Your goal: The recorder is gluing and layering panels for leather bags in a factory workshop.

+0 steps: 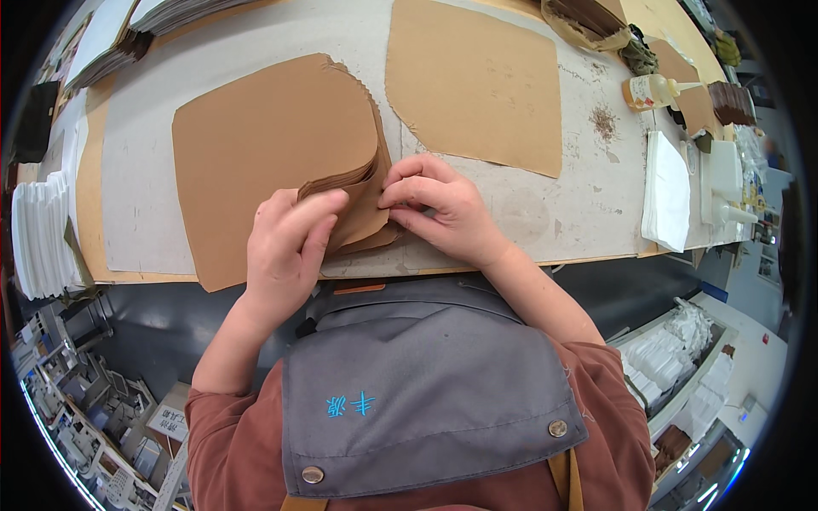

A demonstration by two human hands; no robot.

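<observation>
A thick stack of brown cloth pieces [268, 136] lies on the table in front of me, its right edge uneven and layered. My left hand [288, 238] is closed on the near right corner of the stack, with the upper layers curled back under its fingers. At the stack's right edge, my right hand [447, 209] pinches the rim of a lower layer between thumb and fingers. How many layers each hand holds is hidden. Beyond my right hand, a lighter tan cloth piece [477, 85] lies flat and apart from the stack.
A bottle of yellowish liquid with a pointed nozzle [649, 92] lies at the right, near folded white cloth [666, 192]. White folded pieces [43, 234] stand at the left edge. Another pile of sheets [100, 43] sits at the far left. The table's front edge [170, 277] runs close to me.
</observation>
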